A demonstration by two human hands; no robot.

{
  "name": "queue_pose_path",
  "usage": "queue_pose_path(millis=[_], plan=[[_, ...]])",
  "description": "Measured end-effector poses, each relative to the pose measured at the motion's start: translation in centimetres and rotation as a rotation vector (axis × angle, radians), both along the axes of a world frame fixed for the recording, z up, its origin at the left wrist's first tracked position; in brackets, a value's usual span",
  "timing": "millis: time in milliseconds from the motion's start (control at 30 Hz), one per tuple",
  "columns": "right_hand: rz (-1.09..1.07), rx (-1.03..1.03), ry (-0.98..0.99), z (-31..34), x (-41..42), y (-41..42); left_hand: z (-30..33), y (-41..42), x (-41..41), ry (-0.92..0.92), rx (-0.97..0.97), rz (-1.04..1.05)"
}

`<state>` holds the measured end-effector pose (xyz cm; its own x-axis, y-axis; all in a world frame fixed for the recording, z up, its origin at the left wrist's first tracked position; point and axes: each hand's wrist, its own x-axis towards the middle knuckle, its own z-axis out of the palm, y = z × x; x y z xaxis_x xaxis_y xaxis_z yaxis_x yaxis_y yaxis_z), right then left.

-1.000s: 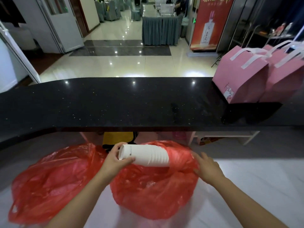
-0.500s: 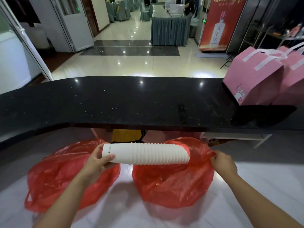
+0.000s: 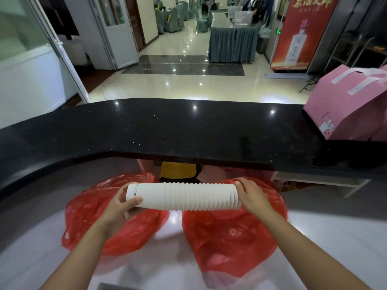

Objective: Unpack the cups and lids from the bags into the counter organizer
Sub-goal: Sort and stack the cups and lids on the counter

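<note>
Item: cup stack [image 3: 184, 196], white, nested, horizontal above two red bags [image 3: 232, 233]; I cannot see the bags' contents. My left grip [image 3: 120, 206] curls round the stack's closed end; my right grip [image 3: 250, 195] clasps its open end. Black surface [image 3: 167, 130] beyond carries a pink box [image 3: 347, 107].

There were two red plastic bags [image 3: 117, 214] [image 3: 232, 237], one stack of white cups [image 3: 184, 196], and two pink gift bags [image 3: 347, 109] [image 3: 382, 132].
</note>
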<state>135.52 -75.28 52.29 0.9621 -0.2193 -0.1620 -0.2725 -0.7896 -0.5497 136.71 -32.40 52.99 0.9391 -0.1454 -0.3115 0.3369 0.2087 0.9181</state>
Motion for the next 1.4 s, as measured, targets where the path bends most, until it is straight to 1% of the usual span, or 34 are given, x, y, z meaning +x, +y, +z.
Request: queue_pose_path(millis=[33, 100, 167, 200, 267, 400, 433, 467, 567, 700, 800, 933, 1033, 1067, 1100, 1133, 1200, 1233, 1267, 1300, 1333, 1367, 1400], plan=[[0.0, -0.01, 0.005, -0.2, 0.1, 0.2, 0.2, 0.5, -0.5, -0.002, 0.01, 0.026], [0.017, 0.001, -0.071, -0.5, 0.0, 0.5, 0.5, 1.3, -1.7, -0.015, 0.004, 0.082], [0.092, 0.065, -0.141, -0.5, -0.3, 1.2, 0.5, 2.0, -3.5, -0.035, -0.007, 0.129], [0.133, 0.129, -0.14, -0.4, -0.4, 1.6, 0.4, 2.3, -4.6, -0.034, -0.012, 0.157], [0.169, 0.336, -0.058, -0.1, -0.5, 2.8, 0.5, 2.6, -7.1, -0.02, -0.023, 0.218], [0.051, 0.841, 0.203, 0.2, 0.0, 5.9, 0.5, 2.9, -12.4, 0.01, -0.051, 0.319], [0.033, 0.917, 0.241, 0.1, 0.0, 6.8, 0.5, 3.0, -13.7, 0.012, -0.053, 0.333], [0.034, 0.948, 0.256, 0.0, -0.1, 7.7, 0.4, 3.3, -15.0, 0.014, -0.062, 0.344], [0.098, 0.915, 0.231, 0.2, -1.1, 10.7, 0.3, 3.5, -18.2, 0.061, -0.126, 0.446], [0.185, 0.893, 0.201, 1.2, -2.9, 15.5, -0.7, 4.3, -22.1, 0.083, -0.085, 0.737], [0.257, 0.859, 0.238, 2.5, -3.6, 19.5, -1.2, 6.0, -25.8, 0.042, -0.079, 0.847], [0.37, 0.802, 0.295, 4.8, -5.4, 27.0, -1.6, 9.8, -31.9, 0.01, -0.07, 0.986], [0.545, 0.803, 0.332, 5.7, -7.5, 32.7, -1.6, 13.2, -36.5, 0.017, -0.108, 1.107], [0.64, 0.773, 0.305, 5.7, -8.3, 34.9, -1.5, 14.5, -38.0, 0.005, -0.129, 1.16], [0.734, 0.69, 0.233, 5.9, -9.1, 37.3, -1.3, 15.9, -39.6, -0.011, -0.147, 1.21], [0.811, 0.564, 0.129, 6.2, -9.8, 39.5, -1.0, 17.1, -41.0, -0.015, -0.15, 1.253], [0.996, 0.235, -0.14, 7.0, -11.6, 43.7, -0.6, 19.6, -43.2, -0.011, -0.131, 1.328], [1.139, 0.062, -0.276, 7.4, -12.8, 45.3, -0.3, 20.6, -44.1, -0.008, -0.128, 1.351], [1.306, -0.099, -0.37, 7.6, -14.3, 46.8, 0.1, 21.6, -44.8, -0.005, -0.118, 1.367], [1.456, -0.224, -0.402, 7.5, -15.8, 48.2, 0.6, 22.4, -45.4, -0.006, -0.106, 1.381], [1.56, -0.317, -0.391, 7.1, -17.4, 49.6, 1.0, 23.2, -45.9, -0.009, -0.096, 1.392], [1.606, -0.384, -0.39, 6.5, -18.9, 50.9, 1.4, 24.0, -46.3, -0.008, -0.093, 1.403], [1.603, -0.432, -0.42, 6.0, -20.1, 52.3, 1.7, 24.8, -46.5, -0.005, -0.094, 1.414]])
